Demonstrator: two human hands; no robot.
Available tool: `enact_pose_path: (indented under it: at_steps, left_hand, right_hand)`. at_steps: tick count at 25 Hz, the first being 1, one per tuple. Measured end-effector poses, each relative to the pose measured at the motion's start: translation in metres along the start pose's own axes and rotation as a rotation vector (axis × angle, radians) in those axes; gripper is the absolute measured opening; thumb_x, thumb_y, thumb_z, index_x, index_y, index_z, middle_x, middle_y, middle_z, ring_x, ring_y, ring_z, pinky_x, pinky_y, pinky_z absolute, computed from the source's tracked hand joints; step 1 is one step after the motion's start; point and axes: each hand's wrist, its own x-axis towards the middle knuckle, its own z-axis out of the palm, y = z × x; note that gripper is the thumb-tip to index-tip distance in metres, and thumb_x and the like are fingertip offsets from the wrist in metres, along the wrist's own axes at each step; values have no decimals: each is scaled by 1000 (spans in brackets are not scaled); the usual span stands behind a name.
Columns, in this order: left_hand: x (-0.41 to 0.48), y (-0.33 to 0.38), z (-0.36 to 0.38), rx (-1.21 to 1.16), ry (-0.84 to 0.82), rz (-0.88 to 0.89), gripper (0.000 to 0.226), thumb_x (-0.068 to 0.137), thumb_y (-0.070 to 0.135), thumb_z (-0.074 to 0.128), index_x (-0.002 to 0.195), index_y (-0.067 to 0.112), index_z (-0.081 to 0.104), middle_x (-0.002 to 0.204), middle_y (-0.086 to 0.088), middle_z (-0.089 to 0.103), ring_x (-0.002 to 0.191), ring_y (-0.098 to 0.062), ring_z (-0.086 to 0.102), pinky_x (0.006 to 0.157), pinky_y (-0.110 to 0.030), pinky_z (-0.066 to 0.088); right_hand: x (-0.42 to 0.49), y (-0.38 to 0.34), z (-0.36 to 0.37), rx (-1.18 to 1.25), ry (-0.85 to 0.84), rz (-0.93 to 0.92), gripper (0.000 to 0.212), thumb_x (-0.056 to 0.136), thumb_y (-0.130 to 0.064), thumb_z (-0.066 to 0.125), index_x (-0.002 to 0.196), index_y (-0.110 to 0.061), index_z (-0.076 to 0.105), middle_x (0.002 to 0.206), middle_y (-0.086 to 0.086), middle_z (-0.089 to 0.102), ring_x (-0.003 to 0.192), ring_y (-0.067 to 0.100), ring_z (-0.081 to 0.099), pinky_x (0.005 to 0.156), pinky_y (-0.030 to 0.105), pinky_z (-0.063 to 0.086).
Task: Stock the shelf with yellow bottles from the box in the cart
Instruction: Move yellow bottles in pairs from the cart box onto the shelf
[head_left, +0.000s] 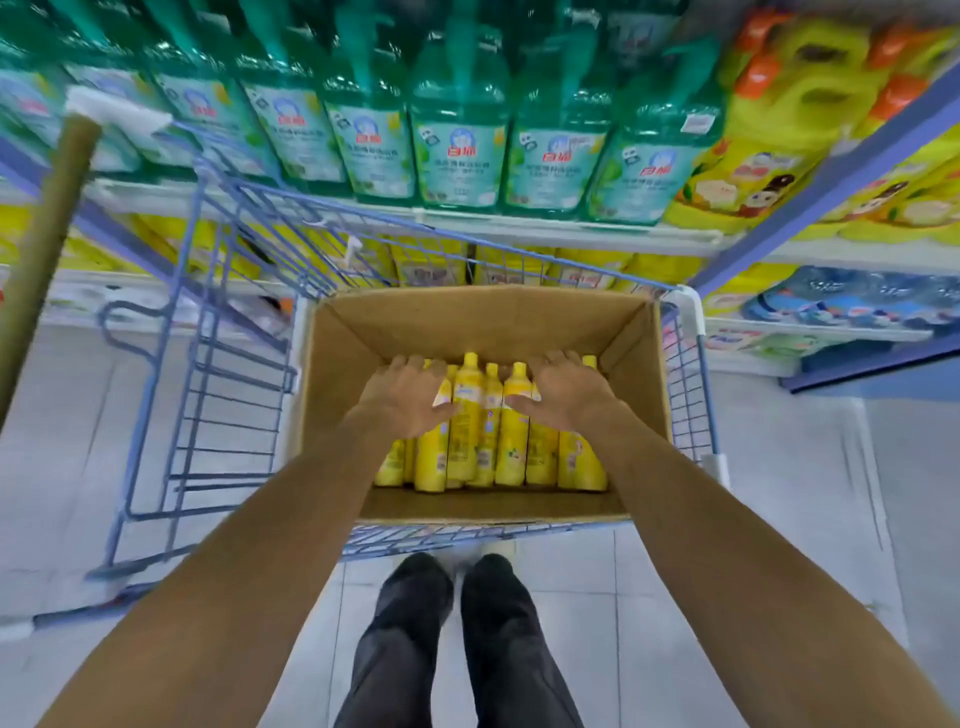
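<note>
Head view has us looking down into the cardboard box (467, 317), which sits in the blue wire cart (688, 306). The yellow bottles (511, 447) stand upright and tightly packed inside it. Our left hand (405, 400) and right hand (566, 397) lie over the bottle tops, thumbs pointing inward against the middle bottles. We cannot tell whether either hand has actually clamped on a bottle.

If we lift several at once between both hands, we judge the middle ones could slip out and drop. The tight packing may also drag neighbours up with them. The cart could roll if we lean on it.

The yellow bottles' labels are too blurred to read. The green bottles (460, 140) on the shelf (519, 226) above carry a red logo of two Chinese characters, but their fine print is illegible. The yellow jugs (800, 88) to the right show cartoon figures.
</note>
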Motion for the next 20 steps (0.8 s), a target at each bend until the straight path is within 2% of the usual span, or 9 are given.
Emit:
enact_pose_path:
  at_steps: [4,7,9,12,15,17,20]
  left_hand:
    - [50,-27,50,-82,-95,-55,82,94,59,54,156,15,23,159,-15,30,139,-39,39,105,-52,44]
    - [92,-48,88,-129,-102,-84,86,94,54,58,158,16,15,157,-17,33,139,-39,41,106,-50,44]
    - [119,-58,111,-185,-104,-99,82,94,51,61,156,15,22,153,-19,38,137,-40,44,106,-48,45]
    - [150,-59,137,-246,-49,-47,68,90,48,65,142,10,42,145,-20,42,132,-41,48,104,-44,44]
    - [173,-50,153,-352,30,-107,66,88,42,71,136,4,47,147,-21,39,135,-38,44,103,-40,41]
    - [179,-44,159,-456,75,-163,69,81,42,78,134,6,51,147,-20,40,135,-36,44,102,-37,41]
    - [183,-49,159,-619,51,-258,63,69,40,88,119,9,64,131,-14,58,121,-33,57,91,-34,47]
  right_hand:
    - [48,-7,48,60,-54,9,81,95,-67,45,155,-16,27,159,10,31,147,34,28,107,49,40]
    - [94,-14,90,76,-72,-13,82,95,-64,47,155,-10,28,161,11,26,148,38,25,108,49,40]
    - [123,-18,115,91,-62,-7,80,95,-63,49,150,-9,34,159,14,30,145,37,30,108,47,41]
    - [157,-24,144,166,-8,-14,78,92,-63,53,144,-6,41,148,18,43,142,35,35,110,46,41]
    - [188,-30,166,271,71,26,72,89,-59,61,138,-7,50,138,18,53,134,36,45,108,42,42]
    - [198,-33,172,381,133,69,68,82,-53,71,131,-8,55,131,17,59,127,35,53,101,39,46]
    - [194,-42,176,663,232,157,63,71,-40,84,122,-11,63,122,13,66,116,32,59,93,37,48]
